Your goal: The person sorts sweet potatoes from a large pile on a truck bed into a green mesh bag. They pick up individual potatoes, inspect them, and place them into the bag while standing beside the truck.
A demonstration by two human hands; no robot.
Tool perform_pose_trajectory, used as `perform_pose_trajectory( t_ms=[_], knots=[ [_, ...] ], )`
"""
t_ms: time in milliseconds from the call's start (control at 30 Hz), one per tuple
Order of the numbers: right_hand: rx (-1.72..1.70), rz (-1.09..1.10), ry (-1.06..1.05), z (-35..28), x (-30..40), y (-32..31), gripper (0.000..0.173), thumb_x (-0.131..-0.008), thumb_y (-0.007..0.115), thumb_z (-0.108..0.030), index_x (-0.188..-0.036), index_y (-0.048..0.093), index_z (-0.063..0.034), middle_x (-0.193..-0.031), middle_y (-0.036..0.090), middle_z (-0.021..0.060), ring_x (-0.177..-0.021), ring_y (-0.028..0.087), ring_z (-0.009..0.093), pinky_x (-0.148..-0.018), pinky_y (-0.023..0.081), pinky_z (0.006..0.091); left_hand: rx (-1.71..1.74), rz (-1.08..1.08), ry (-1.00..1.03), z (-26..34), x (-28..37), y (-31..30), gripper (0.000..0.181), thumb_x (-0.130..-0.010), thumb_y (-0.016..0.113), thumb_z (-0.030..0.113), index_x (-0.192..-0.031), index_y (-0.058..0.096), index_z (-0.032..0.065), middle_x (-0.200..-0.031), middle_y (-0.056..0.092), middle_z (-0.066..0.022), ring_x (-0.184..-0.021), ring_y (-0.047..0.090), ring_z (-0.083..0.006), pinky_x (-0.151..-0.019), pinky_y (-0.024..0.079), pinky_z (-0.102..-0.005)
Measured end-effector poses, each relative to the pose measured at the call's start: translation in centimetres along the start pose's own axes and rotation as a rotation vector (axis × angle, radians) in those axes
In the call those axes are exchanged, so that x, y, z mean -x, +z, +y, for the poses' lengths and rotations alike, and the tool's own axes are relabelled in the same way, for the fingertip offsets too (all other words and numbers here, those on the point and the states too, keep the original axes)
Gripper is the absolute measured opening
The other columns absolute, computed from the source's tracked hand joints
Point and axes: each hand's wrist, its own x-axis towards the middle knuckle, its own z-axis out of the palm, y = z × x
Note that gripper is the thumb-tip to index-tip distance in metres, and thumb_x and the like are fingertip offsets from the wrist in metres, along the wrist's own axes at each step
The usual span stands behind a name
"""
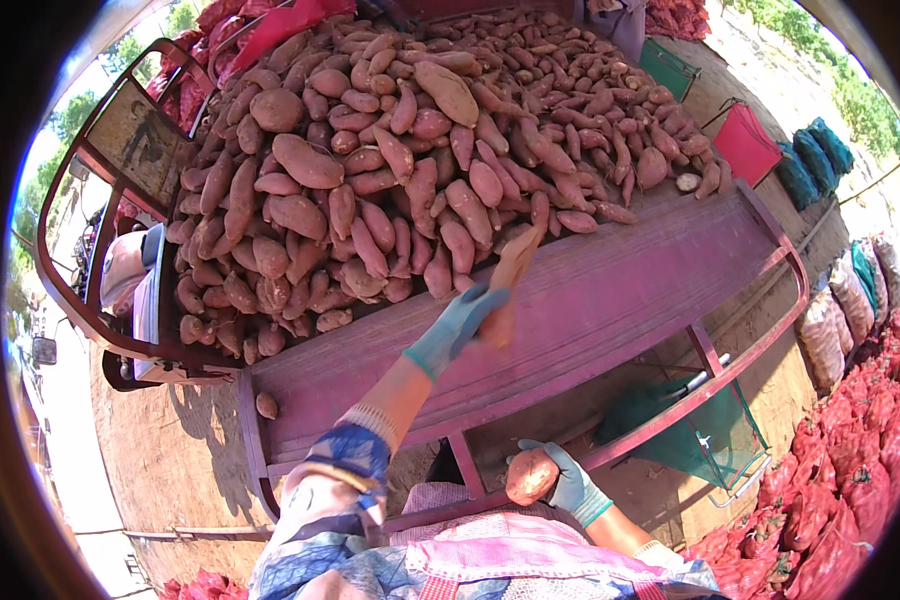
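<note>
My left hand (454,326), in a grey-blue work glove, reaches over the purple metal side panel (622,274) of a truck bed. Its fingers are closed around a long brownish sweet potato (519,259), blurred by motion. Close to my apron (487,551), my right hand (576,484), gloved alike, grips a rounded pinkish sweet potato (531,477). A large heap of sweet potatoes (345,180) rises just beyond the panel. One small sweet potato (267,406) lies alone at the panel's left end.
A green mesh basket (709,439) hangs or stands below the panel's rail (720,386). Filled red mesh sacks (825,487) crowd the lower right, with pale sacks (859,296) behind. A red basket (746,142) is at the bed's far right. Another person's clothing (616,26) shows at the top.
</note>
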Motion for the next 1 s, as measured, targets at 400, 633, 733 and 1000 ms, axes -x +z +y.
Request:
perform_pose_trajectory(
  t_ms=[400,633,733,1000],
  knots=[
    [0.004,0.032,-0.083,1.4,-0.7,2.2,0.054,-0.09,0.05,-0.044,-0.125,0.049,-0.0034,-0.117,0.058,0.0205,-0.106,0.058,0.032,-0.093,0.047,0.045,-0.569,0.689,0.382,-4.6,2.1,-7.6,0.055,-0.078,0.07,0.036,-0.12,0.055,0.0033,-0.121,0.054,-0.019,-0.108,0.054,-0.0312,-0.093,0.044,-0.0366],
    [0.124,0.119,0.096,2.2,-3.2,3.5,0.058,-0.086,0.053,-0.048,-0.125,0.049,-0.0047,-0.114,0.059,0.0203,-0.104,0.058,0.038,-0.091,0.046,0.0549,-0.795,1.691,-0.382,-17.5,19.8,-30.7,0.072,-0.075,0.068,0.045,-0.134,0.042,0.0138,-0.14,0.037,-0.0168,-0.125,0.04,-0.0353,-0.1,0.037,-0.0458],
    [0.105,0.129,0.199,2.4,-5.4,4.5,0.056,-0.088,0.052,-0.046,-0.125,0.049,-0.005,-0.114,0.059,0.0192,-0.104,0.058,0.037,-0.093,0.045,0.0547,-0.792,1.642,-0.659,-16.3,23.7,-34.4,0.077,-0.075,0.066,0.05,-0.139,0.037,0.0175,-0.138,0.039,-0.0162,-0.125,0.04,-0.0379,-0.099,0.038,-0.0485],
    [0.093,0.046,0.302,3.1,-9.3,7.8,0.056,-0.091,0.049,-0.045,-0.129,0.047,-0.0034,-0.127,0.053,0.0179,-0.118,0.051,0.031,-0.101,0.039,0.0478,-1.092,1.321,-0.835,-15.6,23.7,-38.2,0.071,-0.075,0.068,0.044,-0.134,0.042,0.0131,-0.13,0.045,-0.0202,-0.116,0.048,-0.0387,-0.093,0.044,-0.048]
  ],
)
